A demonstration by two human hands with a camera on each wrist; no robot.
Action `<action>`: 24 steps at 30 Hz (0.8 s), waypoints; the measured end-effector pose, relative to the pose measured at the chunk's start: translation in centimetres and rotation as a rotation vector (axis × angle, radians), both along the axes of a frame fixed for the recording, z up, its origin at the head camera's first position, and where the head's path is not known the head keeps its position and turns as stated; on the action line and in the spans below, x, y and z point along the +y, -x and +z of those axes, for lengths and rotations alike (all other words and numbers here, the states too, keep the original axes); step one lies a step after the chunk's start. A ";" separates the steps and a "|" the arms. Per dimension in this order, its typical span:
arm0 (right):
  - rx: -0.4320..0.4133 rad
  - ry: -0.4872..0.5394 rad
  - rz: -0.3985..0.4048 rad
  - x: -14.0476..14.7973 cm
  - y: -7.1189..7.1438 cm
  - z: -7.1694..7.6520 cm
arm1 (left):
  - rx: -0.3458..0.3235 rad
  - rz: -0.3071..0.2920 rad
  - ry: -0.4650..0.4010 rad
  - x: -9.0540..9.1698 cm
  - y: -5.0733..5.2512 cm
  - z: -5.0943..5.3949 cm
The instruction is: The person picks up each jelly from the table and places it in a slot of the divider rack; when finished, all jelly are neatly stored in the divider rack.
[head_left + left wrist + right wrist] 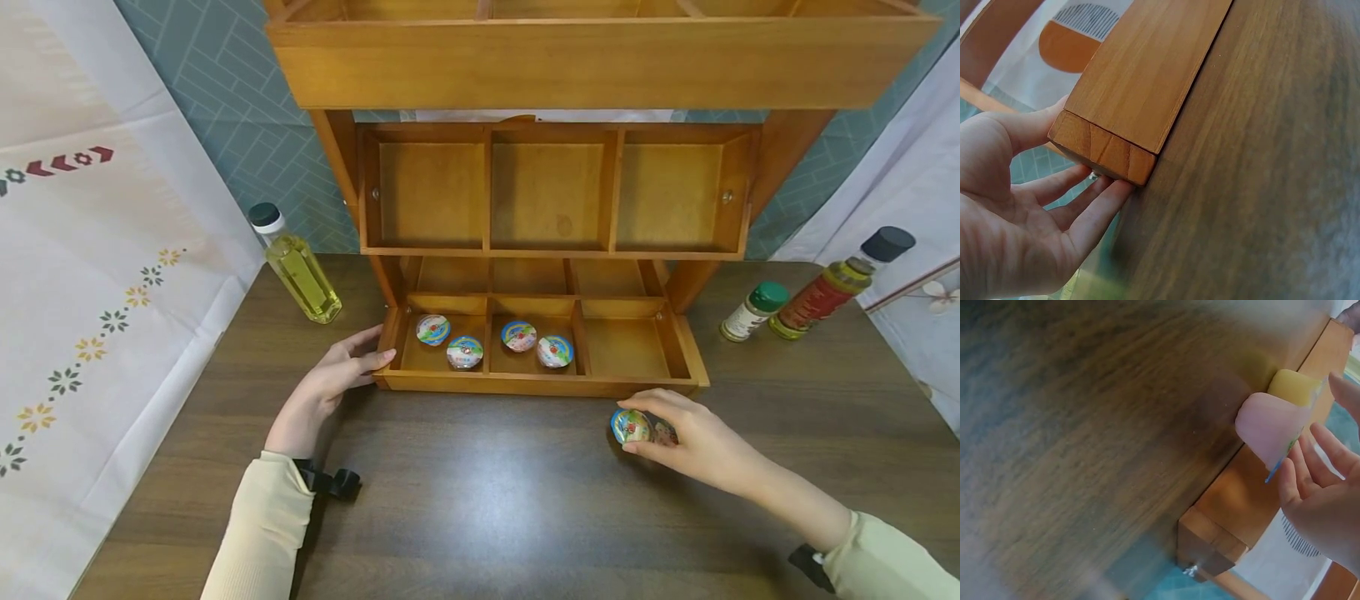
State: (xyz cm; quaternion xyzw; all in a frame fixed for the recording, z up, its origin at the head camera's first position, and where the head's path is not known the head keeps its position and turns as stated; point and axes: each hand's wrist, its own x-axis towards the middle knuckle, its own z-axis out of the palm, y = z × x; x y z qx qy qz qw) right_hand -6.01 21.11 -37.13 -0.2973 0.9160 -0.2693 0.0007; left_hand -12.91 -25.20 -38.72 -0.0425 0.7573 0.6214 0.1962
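My left hand (pixel 339 372) holds the left end of the wooden rack's (pixel 540 387) bottom tray. In the left wrist view, its thumb is at the upper edge and its fingertips meet the outer side. By the tray's front right corner, my right hand (pixel 701 437) has thumb and fingers around small foil-lidded jelly cups. One colourful lid (pixel 630 426) shows between the fingertips; another is partly hidden under the hand. The right wrist view shows a pink cup (pixel 1269 425) beside a yellow cup (pixel 1294 387). Two lidded cups (pixel 464 352) sit in the left compartment, two more cups (pixel 555 351) in the middle one.
The rack's middle tray (pixel 551 196) and top tray (pixel 600 67) rise above the bottom one. An oil bottle (pixel 303 275) stands at the left. A green-capped jar (pixel 753 312) and a red-labelled bottle (pixel 825 296) are at the right.
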 end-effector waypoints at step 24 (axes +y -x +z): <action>0.009 -0.024 0.069 -0.1 0.2 -0.3 | 0.000 0.006 -0.025 0.0 0.0 -0.1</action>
